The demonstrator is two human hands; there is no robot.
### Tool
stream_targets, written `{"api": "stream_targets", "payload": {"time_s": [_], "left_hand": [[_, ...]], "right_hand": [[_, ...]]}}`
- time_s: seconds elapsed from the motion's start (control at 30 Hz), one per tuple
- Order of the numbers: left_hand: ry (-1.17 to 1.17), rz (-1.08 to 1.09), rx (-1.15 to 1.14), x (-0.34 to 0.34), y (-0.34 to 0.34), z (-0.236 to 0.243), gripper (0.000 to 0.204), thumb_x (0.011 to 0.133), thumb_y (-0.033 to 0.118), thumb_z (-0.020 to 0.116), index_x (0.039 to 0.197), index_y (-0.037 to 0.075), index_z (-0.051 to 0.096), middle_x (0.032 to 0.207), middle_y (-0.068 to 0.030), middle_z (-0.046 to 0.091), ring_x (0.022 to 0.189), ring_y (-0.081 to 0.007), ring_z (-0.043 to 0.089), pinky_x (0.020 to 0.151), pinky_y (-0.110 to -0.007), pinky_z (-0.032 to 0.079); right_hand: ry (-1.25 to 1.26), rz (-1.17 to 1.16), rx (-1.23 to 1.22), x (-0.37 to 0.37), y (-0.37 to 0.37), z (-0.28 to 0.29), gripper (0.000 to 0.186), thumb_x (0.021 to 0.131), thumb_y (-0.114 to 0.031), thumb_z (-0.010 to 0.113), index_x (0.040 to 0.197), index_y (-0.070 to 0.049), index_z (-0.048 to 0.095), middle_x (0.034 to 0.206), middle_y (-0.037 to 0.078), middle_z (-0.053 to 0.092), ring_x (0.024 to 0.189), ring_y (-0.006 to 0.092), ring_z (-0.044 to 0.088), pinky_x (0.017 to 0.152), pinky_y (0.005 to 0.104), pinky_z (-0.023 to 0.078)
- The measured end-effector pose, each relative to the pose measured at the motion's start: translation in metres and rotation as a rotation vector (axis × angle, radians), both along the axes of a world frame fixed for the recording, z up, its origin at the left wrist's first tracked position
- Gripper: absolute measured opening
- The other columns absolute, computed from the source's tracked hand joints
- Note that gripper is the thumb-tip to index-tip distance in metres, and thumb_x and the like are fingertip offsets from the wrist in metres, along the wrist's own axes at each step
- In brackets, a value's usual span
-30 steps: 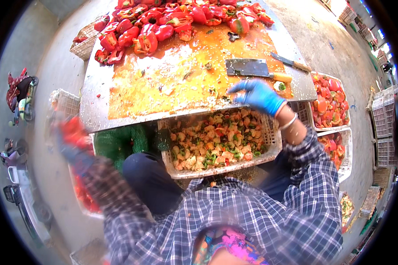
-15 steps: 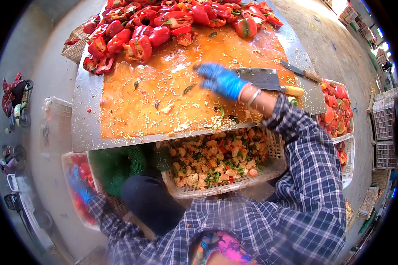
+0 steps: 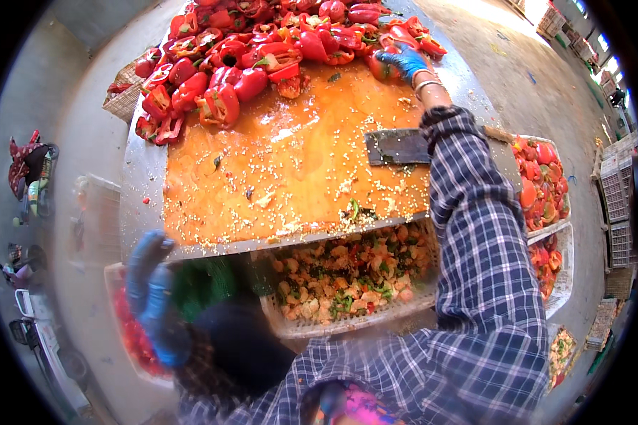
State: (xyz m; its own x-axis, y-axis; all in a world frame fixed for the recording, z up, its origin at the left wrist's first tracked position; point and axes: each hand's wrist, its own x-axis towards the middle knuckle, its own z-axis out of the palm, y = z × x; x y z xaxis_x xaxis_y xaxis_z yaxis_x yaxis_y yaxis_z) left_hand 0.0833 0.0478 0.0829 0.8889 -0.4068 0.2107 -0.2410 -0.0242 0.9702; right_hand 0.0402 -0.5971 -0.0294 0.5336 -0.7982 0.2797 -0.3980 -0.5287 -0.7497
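My right hand (image 3: 406, 62), in a blue glove, reaches to the far right of the table. Its fingers close over a red bell pepper (image 3: 381, 68) at the edge of the pile. Many red bell peppers (image 3: 252, 81), some cut open, are heaped along the far side. My left hand (image 3: 156, 301), also blue-gloved, is raised by the table's near left corner, smeared by motion, with fingers apart and nothing visible in them. Below my right forearm lies a broad cleaver (image 3: 397, 147), its handle hidden by the sleeve. A second knife's handle (image 3: 500, 134) shows beyond the arm.
Pale seeds dot the wet orange tabletop (image 3: 298, 163). Under its near edge sits a crate of pepper cores and scraps (image 3: 347, 276). Crates of red pepper pieces stand at the right (image 3: 542, 180) and at the left (image 3: 138, 333). Green netting (image 3: 202, 287) is near my knee.
My right hand has moved from mid-table, beside the cleaver, away to the pepper pile and closed on a pepper. My left hand has risen from the left crate toward the table corner.
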Motion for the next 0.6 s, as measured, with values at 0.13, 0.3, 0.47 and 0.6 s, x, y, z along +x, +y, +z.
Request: {"api": "stream_targets", "payload": {"time_s": [0.13, 0.3, 0.47, 0.6], "left_hand": [[0.148, -0.173, -0.012, -0.042, -0.022, 0.007, 0.046, 0.083, 0.008, 0.067, 0.125, -0.005, 0.056, 0.128, -0.0129, 0.055, 0.11, -0.0213, 0.058, 0.09, -0.031, 0.048], [0.35, -0.347, 0.021, -0.057, -0.057, -0.007, 0.045, 0.083, 0.006, 0.069, 0.126, -0.002, 0.057, 0.119, -0.0111, 0.06, 0.099, -0.0184, 0.06, 0.087, -0.03, 0.049], [0.67, -0.311, -0.333, -0.069, -0.096, -0.05, 0.071, 0.093, 0.047, 0.056, 0.148, 0.01, 0.03, 0.137, -0.0158, 0.047, 0.122, -0.0317, 0.049, 0.099, -0.045, 0.044], [1.133, -0.647, -0.901, -0.076, -0.123, -0.07, 0.07, 0.093, 0.059, 0.051, 0.142, 0.011, 0.037, 0.131, -0.0186, 0.05, 0.12, -0.0304, 0.053, 0.101, -0.049, 0.044]], "right_hand": [[0.167, 0.074, -0.051, 0.057, 0.095, 0.008, 0.058, 0.065, -0.029, 0.078, 0.116, -0.012, 0.057, 0.111, 0.014, 0.066, 0.101, 0.0298, 0.064, 0.09, 0.0353, 0.049], [-0.356, 0.297, -0.026, 0.016, 0.163, 0.016, 0.052, 0.07, -0.014, 0.08, 0.116, -0.01, 0.056, 0.112, 0.009, 0.064, 0.1, 0.0203, 0.063, 0.089, 0.0334, 0.051], [-0.577, 0.772, -0.008, -0.043, 0.304, 0.076, 0.041, 0.076, -0.009, 0.082, 0.108, -0.008, 0.057, 0.101, 0.001, 0.06, 0.095, 0.0089, 0.057, 0.085, 0.0279, 0.052], [-0.2, 0.798, -0.42, -0.099, 0.373, 0.072, 0.051, 0.069, -0.024, 0.084, 0.113, -0.015, 0.059, 0.102, 0.009, 0.064, 0.098, 0.0282, 0.062, 0.089, 0.0416, 0.048]]}}
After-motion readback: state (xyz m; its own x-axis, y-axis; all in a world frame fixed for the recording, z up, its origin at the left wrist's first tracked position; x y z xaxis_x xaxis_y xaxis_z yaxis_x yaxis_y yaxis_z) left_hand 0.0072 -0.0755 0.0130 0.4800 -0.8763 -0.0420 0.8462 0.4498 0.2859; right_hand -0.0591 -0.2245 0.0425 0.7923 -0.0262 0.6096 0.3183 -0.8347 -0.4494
